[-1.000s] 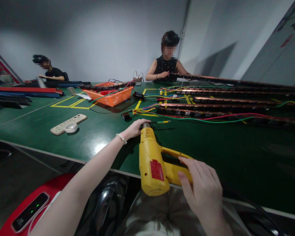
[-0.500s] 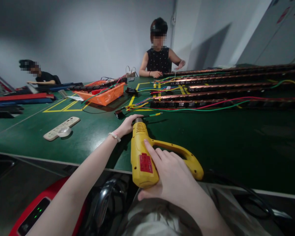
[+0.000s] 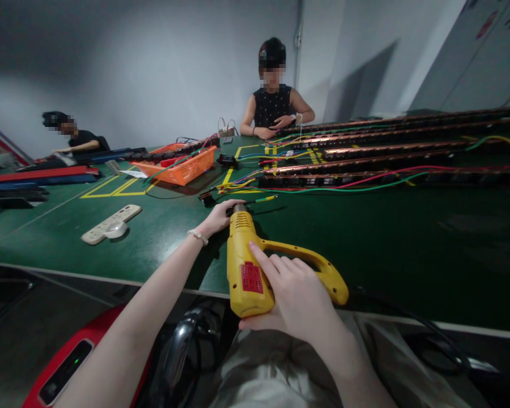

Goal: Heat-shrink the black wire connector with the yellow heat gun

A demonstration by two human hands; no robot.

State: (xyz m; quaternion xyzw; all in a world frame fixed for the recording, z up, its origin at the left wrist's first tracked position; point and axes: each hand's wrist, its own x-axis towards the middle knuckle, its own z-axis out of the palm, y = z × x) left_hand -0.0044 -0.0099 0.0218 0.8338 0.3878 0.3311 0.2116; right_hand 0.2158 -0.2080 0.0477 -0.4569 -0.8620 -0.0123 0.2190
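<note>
My right hand (image 3: 300, 292) is closed around the rear body of a yellow heat gun (image 3: 243, 243) with a red label, its index finger lying along the top. The gun's handle loops out to the right and its metal nozzle points away from me. Just left of the nozzle, my left hand (image 3: 221, 217) is closed on a cable (image 3: 263, 199) whose green and yellow end sticks out to the right beyond the nozzle. Part of my left fingers is hidden behind the nozzle. A small black connector (image 3: 207, 198) lies beyond my left hand.
Long black bars with copper strips and coloured wires (image 3: 344, 178) lie across the green table (image 3: 386, 243). An orange basket (image 3: 191, 169) holds parts. A power strip (image 3: 113, 222) with a white roll (image 3: 115, 229) lies left. Two people work at the far side. A red machine (image 3: 63, 362) stands below left.
The person opposite has lowered a raised hand towards the bars. My hands, the heat gun and the cable stay almost the same; the view has shifted slightly.
</note>
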